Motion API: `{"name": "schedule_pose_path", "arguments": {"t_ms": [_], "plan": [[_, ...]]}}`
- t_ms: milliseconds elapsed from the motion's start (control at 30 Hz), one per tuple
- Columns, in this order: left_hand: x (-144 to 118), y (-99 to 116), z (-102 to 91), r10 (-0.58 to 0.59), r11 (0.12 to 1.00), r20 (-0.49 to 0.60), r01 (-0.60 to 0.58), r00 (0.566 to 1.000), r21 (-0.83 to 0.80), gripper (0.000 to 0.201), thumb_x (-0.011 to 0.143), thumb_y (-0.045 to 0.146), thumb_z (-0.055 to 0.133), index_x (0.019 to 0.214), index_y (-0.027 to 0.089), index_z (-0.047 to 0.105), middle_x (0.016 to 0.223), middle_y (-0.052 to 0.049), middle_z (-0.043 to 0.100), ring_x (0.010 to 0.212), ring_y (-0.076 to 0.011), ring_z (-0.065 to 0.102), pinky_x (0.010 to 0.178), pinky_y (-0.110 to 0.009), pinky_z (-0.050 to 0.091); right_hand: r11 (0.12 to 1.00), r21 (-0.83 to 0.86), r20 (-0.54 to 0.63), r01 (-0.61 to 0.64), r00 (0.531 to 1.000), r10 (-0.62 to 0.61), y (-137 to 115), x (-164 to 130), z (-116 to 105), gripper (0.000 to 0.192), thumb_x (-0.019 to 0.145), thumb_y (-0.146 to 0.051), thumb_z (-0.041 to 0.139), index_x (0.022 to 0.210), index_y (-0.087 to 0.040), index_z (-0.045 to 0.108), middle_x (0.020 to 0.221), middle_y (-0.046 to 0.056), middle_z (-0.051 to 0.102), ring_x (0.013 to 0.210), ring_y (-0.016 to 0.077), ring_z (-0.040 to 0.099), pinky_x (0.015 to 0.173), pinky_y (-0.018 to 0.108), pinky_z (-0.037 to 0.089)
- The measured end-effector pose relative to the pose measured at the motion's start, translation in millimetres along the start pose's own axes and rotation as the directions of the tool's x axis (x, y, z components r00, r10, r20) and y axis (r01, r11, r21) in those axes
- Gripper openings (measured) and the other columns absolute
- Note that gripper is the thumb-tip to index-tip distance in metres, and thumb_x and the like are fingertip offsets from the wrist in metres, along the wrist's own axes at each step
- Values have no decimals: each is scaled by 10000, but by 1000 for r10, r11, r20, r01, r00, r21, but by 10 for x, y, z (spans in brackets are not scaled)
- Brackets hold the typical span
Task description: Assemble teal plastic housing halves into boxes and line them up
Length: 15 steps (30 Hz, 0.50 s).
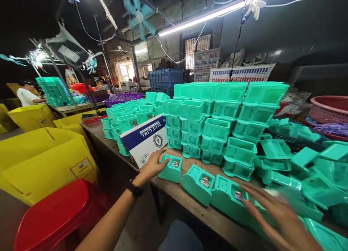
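A short row of green plastic housings lies along the front of the table, with small clear windows showing copper-coloured parts and a label. My left hand [154, 166] is at the leftmost housing [170, 173], thumb and index finger apart; its other fingers are partly hidden. Beside that one sit a second housing [194, 182] and a third housing [224, 196]. My right hand [280, 214], blurred by motion, reaches over the right end of the row with its fingers stretched out. Whether it touches the housing beneath cannot be made out.
Stacked green housings [217, 129] stand behind the row. A white-and-blue carton [148, 138] leans at the left, and loose housings [307, 167] heap at the right. Beside the wooden table [187, 213] are a red stool [54, 214] and yellow bins [46, 160]. A person [28, 93] is far left.
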<state>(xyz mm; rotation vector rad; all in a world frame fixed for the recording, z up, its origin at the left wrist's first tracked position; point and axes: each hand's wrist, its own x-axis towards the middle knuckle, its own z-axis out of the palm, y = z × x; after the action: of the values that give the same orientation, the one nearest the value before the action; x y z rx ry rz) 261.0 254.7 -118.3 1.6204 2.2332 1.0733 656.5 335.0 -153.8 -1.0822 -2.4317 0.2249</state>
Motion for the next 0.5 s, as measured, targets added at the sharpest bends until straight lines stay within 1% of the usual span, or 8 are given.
{"name": "schedule_pose_path", "arguments": {"t_ms": [67, 100, 133, 200, 267, 367, 433, 500], "plan": [[119, -47, -2, 18, 1000, 106, -15, 994, -21, 488, 880, 373, 699, 1325, 176, 665, 1409, -129, 694, 1332, -330, 634, 1151, -456, 499, 998, -11, 190, -60, 980, 61, -313, 383, 70, 485, 1016, -544, 493, 1448, -367, 625, 1553, 67, 586, 1456, 416, 493, 1198, 730, 325], [169, -51, 2, 33, 999, 155, -28, 987, -33, 499, 859, 379, 730, 1318, 190, 675, 1409, -113, 697, 1331, -318, 638, 1142, -430, 508, 993, -33, 306, -117, 944, 121, -467, 577, 99, 538, 1006, -557, 490, 1481, -332, 602, 1601, 80, 533, 1499, 469, 416, 1162, 775, 319], [215, -46, 4, 47, 998, 198, -40, 979, -43, 516, 832, 385, 764, 1307, 199, 685, 1404, -104, 703, 1321, -310, 646, 1125, -409, 520, 988, -66, 367, -140, 917, 154, -605, 757, 123, 583, 1002, -557, 494, 1527, -309, 553, 1638, 85, 482, 1533, 498, 336, 1149, 808, 283], [291, -24, -5, 66, 997, 263, -54, 962, -55, 549, 774, 397, 822, 1272, 195, 710, 1374, -109, 721, 1272, -308, 678, 1063, -384, 558, 989, -86, 460, -119, 876, 145, -811, 1037, 152, 629, 960, -543, 581, 1526, -270, 554, 1588, 140, 537, 1512, 536, 347, 1111, 824, 287], [344, -1, -32, 81, 996, 302, -66, 950, -59, 559, 715, 382, 864, 1221, 179, 738, 1316, -117, 748, 1207, -311, 708, 1000, -364, 583, 994, -67, 484, -86, 868, 108, -922, 1178, 168, 642, 898, -536, 684, 1482, -283, 595, 1498, 148, 626, 1452, 531, 438, 1090, 787, 336], [368, 9, -70, 113, 993, 307, -101, 945, -55, 434, 688, 298, 865, 1101, 198, 780, 1189, -72, 792, 1121, -292, 725, 954, -334, 578, 999, -33, 442, -19, 897, 32, -1016, 1157, 219, 661, 795, -486, 815, 1404, -295, 640, 1450, 130, 657, 1401, 491, 495, 1098, 719, 365], [349, -1, -59, 119, 993, 271, -116, 955, -29, 245, 741, 223, 784, 985, 198, 790, 1074, -53, 805, 1052, -279, 725, 927, -338, 565, 999, -25, 399, 48, 916, -34, -1102, 1045, 294, 552, 800, -374, 824, 1319, -264, 671, 1411, 133, 670, 1387, 452, 500, 1123, 682, 344], [307, -11, -4, 116, 993, 225, -121, 967, 6, 128, 790, 168, 685, 880, 176, 776, 987, -65, 796, 982, -275, 718, 896, -354, 554, 993, -28, 365, 113, 926, -95, -1216, 904, 390, 343, 858, -223, 745, 1197, -244, 702, 1326, 124, 707, 1349, 399, 532, 1144, 637, 318]]}}
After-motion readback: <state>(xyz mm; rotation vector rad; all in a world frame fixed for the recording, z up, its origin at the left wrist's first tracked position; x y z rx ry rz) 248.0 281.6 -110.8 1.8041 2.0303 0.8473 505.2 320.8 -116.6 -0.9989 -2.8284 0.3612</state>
